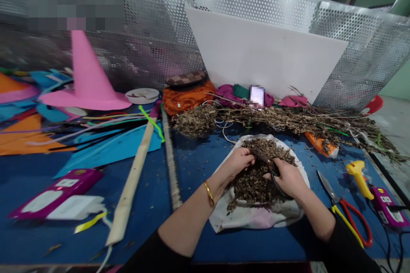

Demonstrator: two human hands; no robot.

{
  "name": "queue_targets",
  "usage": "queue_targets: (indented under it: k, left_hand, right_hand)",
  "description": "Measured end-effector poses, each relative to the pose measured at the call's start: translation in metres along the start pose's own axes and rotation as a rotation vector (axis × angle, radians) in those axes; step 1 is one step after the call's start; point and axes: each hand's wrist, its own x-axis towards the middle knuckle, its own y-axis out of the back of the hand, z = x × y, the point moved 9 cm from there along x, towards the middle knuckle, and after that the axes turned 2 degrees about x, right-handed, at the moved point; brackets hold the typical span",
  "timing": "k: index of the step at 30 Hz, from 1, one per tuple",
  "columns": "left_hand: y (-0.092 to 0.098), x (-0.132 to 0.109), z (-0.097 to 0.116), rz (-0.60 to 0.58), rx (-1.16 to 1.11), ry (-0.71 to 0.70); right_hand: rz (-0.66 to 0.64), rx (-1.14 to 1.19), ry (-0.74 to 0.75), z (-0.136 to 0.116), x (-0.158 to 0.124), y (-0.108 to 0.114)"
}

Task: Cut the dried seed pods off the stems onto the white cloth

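Note:
A white cloth (224, 217) on the blue table bears a heap of dry brown plant bits (256, 185). Over the heap, my right hand (286, 177) is closed on dark-handled scissors (264, 158), their blades pointing up and left toward my other hand. My left hand (242, 161), with a gold bangle at the wrist, is closed at the heap's upper left edge, fingertips pinched by the blade tips. What lies between those fingers is too small to make out.
Dry stalks (288, 117) lie behind the cloth, near a lit phone (256, 96). Red-and-yellow-handled scissors (333, 190) and a yellow glue gun (360, 177) lie right. Leftward are a wooden stick (133, 183), a wrapped rod (171, 162), a purple power strip (60, 192) and a pink hat (86, 76).

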Motion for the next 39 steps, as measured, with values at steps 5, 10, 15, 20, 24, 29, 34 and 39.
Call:
queue_targets:
  k: [5, 10, 15, 20, 24, 29, 34, 39]
  left_hand:
    - [-0.002, 0.002, -0.002, -0.021, 0.007, -0.014]
    - [-0.001, 0.002, -0.001, -0.02, -0.015, -0.009]
    - [-0.003, 0.003, -0.002, -0.045, -0.054, -0.012]
    - [0.002, 0.003, 0.0, -0.001, -0.135, -0.023]
    - [0.004, 0.0, 0.004, 0.011, -0.207, -0.016]
    - [0.003, 0.0, 0.003, 0.011, -0.159, -0.008]
    - [0.001, 0.0, 0.0, -0.005, -0.135, 0.003]
    - [0.001, 0.0, 0.003, -0.009, -0.145, -0.011]
  right_hand:
    - [-0.003, 0.006, -0.019, 0.001, 0.0, -0.001]
    - [-0.008, -0.012, -0.018, 0.004, 0.003, -0.005]
    - [-0.002, -0.016, -0.011, 0.004, 0.003, -0.005]
    - [0.026, 0.004, -0.041, 0.006, 0.001, 0.003]
    - [0.029, 0.016, -0.03, 0.007, 0.0, 0.004]
    - [0.038, 0.009, 0.001, 0.004, -0.001, 0.004]
    - [0.022, 0.001, 0.008, 0.001, 0.0, 0.003]
    - [0.006, 0.032, -0.009, 0.003, 0.002, 0.002]
